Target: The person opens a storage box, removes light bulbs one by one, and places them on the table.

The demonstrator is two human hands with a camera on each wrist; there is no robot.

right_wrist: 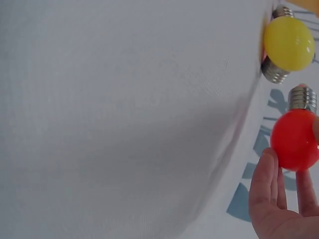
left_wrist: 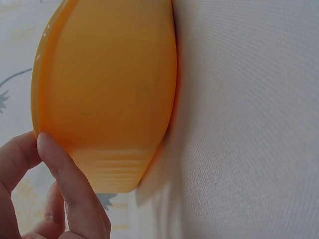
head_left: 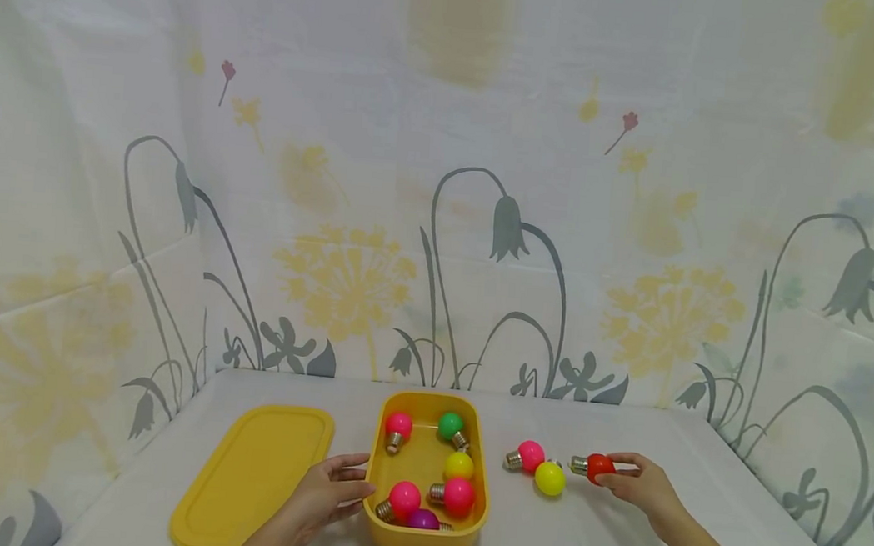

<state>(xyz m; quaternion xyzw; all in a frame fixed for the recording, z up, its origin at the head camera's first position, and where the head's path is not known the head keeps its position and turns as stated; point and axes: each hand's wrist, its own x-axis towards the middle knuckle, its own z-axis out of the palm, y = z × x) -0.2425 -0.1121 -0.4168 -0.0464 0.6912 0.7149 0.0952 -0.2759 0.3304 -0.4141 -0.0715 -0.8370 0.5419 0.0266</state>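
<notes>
My right hand (head_left: 638, 486) holds a red light bulb (head_left: 601, 468) by its round end, with the metal screw base pointing left. In the right wrist view, the fingers (right_wrist: 261, 184) are around the red globe, which appears raised off the table. Just left of it, a pink bulb (head_left: 531, 457) and a yellow bulb (head_left: 550, 479) lie together on the table. My left hand (head_left: 329, 492) touches the left side of a yellow plastic box (head_left: 424, 542), its fingertips at the rim. Inside the box lie several bulbs, among them a green one (head_left: 450, 426) and a purple one (head_left: 423, 519).
A flat yellow lid (head_left: 260, 467) lies on the table to the left of the box. The white-covered table (head_left: 541, 542) meets a hanging cloth (head_left: 525, 312) printed with flowers at the back and sides.
</notes>
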